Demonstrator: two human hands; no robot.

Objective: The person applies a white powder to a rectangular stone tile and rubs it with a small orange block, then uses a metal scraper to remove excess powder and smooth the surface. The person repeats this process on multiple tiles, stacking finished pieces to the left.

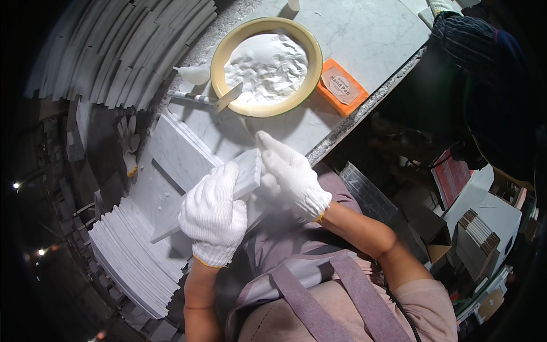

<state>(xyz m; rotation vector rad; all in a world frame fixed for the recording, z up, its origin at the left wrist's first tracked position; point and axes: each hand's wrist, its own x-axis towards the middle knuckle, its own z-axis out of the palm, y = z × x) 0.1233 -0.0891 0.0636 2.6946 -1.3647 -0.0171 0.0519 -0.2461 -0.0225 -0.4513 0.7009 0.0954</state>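
Observation:
My left hand (213, 208), in a white knitted glove with a yellow cuff edge, grips a small white-grey marble tile (248, 171) and holds it tilted above my lap. Against the free end of that tile is my right hand (290, 176), gloved alike, its fingers pressed together; whatever lies inside them is hidden. Just beyond both hands stands a yellow enamel basin (268, 109) filled with white powder (265, 68). A putty knife (229, 97) with a wrapped handle rests across the basin's near-left rim.
An orange box (342, 88) sits right of the basin on the marble slab (364, 34). Larger tiles (181, 148) lean at the left, with stacked tiles (137, 256) below and more (125, 45) behind. A spare glove (129, 142) hangs left. Another person's sleeve (464, 40) shows far right.

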